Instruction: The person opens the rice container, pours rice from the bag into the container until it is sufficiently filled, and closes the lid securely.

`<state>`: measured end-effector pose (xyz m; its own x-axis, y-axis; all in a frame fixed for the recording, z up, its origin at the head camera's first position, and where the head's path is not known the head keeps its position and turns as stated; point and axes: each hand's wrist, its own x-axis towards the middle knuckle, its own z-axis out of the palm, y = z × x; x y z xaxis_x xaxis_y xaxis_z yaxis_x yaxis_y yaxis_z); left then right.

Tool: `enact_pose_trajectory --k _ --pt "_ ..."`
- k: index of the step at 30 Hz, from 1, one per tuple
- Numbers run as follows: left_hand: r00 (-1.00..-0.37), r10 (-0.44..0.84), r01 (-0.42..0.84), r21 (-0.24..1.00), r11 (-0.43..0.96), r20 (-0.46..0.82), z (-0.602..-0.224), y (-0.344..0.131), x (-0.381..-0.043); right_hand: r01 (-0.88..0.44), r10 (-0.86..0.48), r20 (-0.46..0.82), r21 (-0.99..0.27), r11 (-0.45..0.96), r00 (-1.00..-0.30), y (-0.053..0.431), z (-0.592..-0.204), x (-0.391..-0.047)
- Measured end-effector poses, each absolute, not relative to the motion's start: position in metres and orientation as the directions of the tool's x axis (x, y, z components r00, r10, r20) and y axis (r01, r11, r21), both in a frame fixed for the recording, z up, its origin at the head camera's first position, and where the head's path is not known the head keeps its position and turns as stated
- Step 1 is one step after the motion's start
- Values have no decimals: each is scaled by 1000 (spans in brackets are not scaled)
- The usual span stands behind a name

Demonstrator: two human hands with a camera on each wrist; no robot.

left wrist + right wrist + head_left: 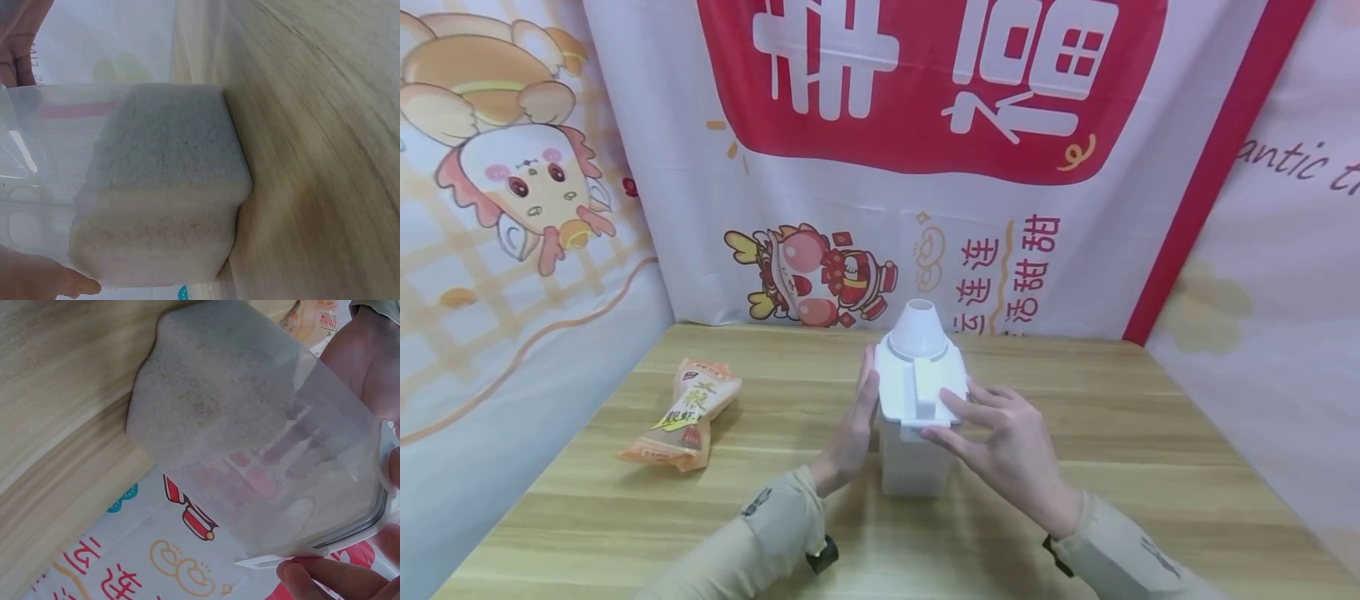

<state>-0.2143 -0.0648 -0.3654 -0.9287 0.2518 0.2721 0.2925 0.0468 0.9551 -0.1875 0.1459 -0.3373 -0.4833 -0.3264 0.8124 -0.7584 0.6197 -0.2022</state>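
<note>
A clear plastic storage container [916, 467] stands upright on the table, its lower part filled with pale grains [162, 144]. On top sits a white lid [895, 387] with a cone-shaped white cap [919, 329]. My left hand [853, 425] rests against the container's left side, fingers stretched along the wall; in the right wrist view some show through the clear plastic. With thumb at the front edge and fingers on top, my right hand [1011, 442] pinches the lid near its front tab. Whether the lid is latched cannot be told.
An orange and clear food packet [688, 417] lies on the wooden table [760, 367], to the left of the container. Printed cloth [820, 192] hangs behind the table and along both sides.
</note>
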Motion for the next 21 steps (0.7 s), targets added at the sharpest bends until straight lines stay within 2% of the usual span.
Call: enact_pose_trajectory --k 5,13,19,21 --pt "-929 293 236 972 4 224 -364 -64 -215 -756 -320 799 -236 610 -508 149 -339 -189" --pt "-937 325 133 991 -5 127 -366 -62 -214 -770 -326 806 -230 595 -494 151 -338 -195" --pt "-962 239 142 989 30 131 -368 -58 -213 -757 -291 775 -338 559 -561 153 -341 -199" --pt "-964 213 172 984 39 160 -367 -57 -215 -714 -258 726 -430 552 -637 156 -343 -200"
